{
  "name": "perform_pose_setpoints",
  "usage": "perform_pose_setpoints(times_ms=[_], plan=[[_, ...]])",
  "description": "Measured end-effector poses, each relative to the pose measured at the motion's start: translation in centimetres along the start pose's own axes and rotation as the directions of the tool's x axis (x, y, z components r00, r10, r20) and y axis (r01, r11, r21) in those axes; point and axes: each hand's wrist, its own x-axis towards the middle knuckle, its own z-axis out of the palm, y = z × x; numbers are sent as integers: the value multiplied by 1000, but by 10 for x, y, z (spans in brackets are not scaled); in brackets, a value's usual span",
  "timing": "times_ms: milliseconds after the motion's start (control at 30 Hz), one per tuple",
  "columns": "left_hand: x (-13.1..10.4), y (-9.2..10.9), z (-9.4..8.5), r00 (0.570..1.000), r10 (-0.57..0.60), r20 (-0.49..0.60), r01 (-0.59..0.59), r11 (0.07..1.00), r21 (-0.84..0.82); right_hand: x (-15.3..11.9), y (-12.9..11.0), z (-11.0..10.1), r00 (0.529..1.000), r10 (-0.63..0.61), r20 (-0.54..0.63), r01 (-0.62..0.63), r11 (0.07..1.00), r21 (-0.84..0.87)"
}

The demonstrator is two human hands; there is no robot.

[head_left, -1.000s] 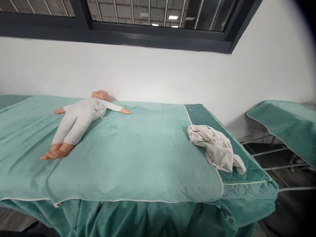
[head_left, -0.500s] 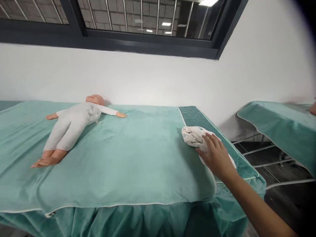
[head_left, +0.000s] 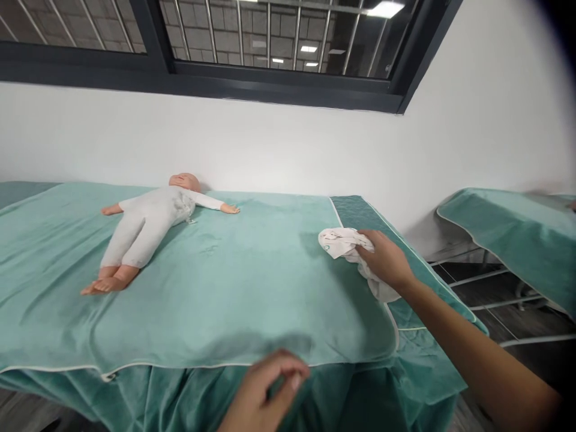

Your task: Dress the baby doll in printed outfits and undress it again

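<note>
A bunched white cloth point(head_left: 339, 241) with a small green print is in my right hand point(head_left: 384, 255), near the right end of the bed. My fingers close round its middle, and part of it hangs below the palm. My left hand point(head_left: 267, 390) is low in the middle, over the bed's front edge. Its fingers are curled, with the thumb tip close to the forefinger, and nothing shows in them. To the left, a baby doll point(head_left: 150, 219) in a white suit lies on its back, arms spread, head towards the wall.
A green sheet point(head_left: 252, 300) with pale piping covers the bed, over a darker green cover point(head_left: 423, 348). Behind stand a white wall point(head_left: 270, 147) and a dark-framed window point(head_left: 279, 87). A second green-covered bed point(head_left: 517, 234) is at the right, across a gap with metal rails.
My right hand has closed on the cloth and lifted it, drawing it slightly left. My left hand has come into view at the bottom. The view has shifted a little left.
</note>
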Motion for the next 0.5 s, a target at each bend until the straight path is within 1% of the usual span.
perform_pose_setpoints(times_ms=[33,67,100,133,167,200,233,300,333,400,467,500], plan=[[16,3,-7,994,6,-108,-2,999,39,-2,-13,-3,1000,-30,-3,30,994,109],[33,6,-14,975,26,-222,-20,999,30,-4,-27,-4,998,-58,-7,58,975,212],[51,11,-21,945,64,-322,-73,997,-16,-6,-43,-5,996,-93,-7,90,950,299],[68,17,-28,913,85,-399,-130,988,-88,-8,-59,-5,991,-132,-5,125,923,363],[85,22,-35,898,93,-430,-183,968,-171,-10,-75,-3,985,-171,-8,159,895,416],[100,26,-41,894,104,-436,-235,937,-259,-13,-90,-1,977,-212,-7,191,867,460],[114,29,-47,899,110,-423,-265,908,-326,-15,-103,3,966,-259,9,220,836,502],[134,28,-58,904,80,-421,-271,868,-417,-19,-123,13,940,-332,75,236,793,562],[140,25,-62,906,62,-419,-268,850,-453,-20,-130,19,930,-346,124,214,784,582],[147,14,-71,910,47,-412,-280,802,-527,-19,-136,30,912,-326,250,113,783,612],[148,3,-78,917,70,-394,-313,740,-596,-12,-135,39,882,-301,363,7,778,628],[147,-1,-80,919,82,-387,-325,711,-623,-6,-133,41,867,-297,400,-20,781,624]])
